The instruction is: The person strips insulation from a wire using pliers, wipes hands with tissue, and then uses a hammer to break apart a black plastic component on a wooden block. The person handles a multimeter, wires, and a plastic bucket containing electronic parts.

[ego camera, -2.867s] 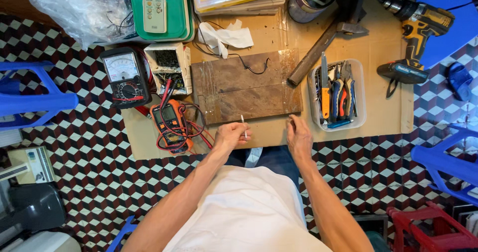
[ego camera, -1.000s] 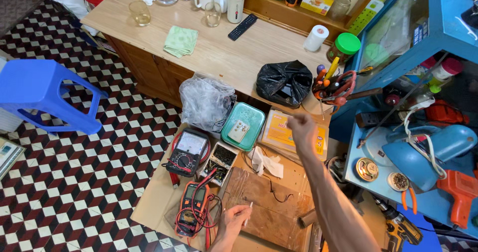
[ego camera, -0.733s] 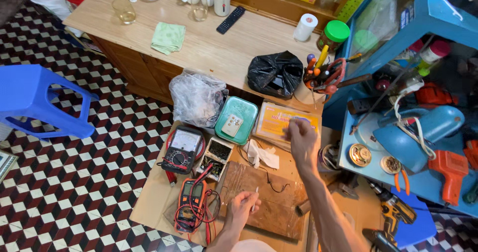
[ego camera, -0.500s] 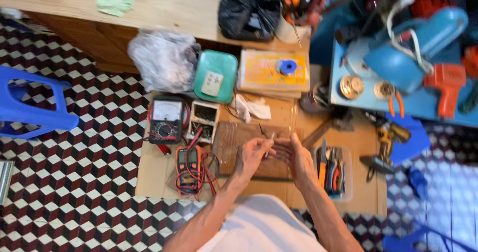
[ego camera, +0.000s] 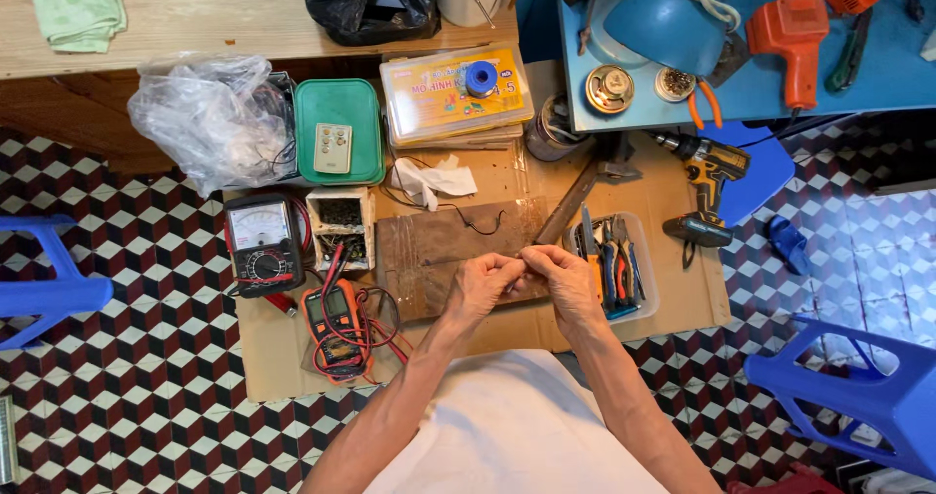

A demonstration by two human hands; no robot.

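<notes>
Head view: both hands met over the brown wooden board (ego camera: 458, 255).
Left hand (ego camera: 485, 286): fingers pinched together; content too small to tell.
Right hand (ego camera: 565, 277): fingers likewise pinched, touching the left's.
Clear plastic tool tray (ego camera: 645, 289): at 3 o'clock.

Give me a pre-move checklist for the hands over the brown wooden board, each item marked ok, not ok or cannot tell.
1. Both hands in view: left hand and right hand meet fingertip to fingertip. Ok.
2. What the fingertips pinch: too small to make out. Cannot tell.
3. Hands are over the worn brown wooden board, not past its edge. Ok.
4. Thin dark wire on the board lies apart from the hands. Ok.
5. Clear plastic tray of pliers sits right beside the right hand. Ok.
6. Orange multimeter with red leads lies beside the left forearm, leads tangled. Not ok.
</notes>
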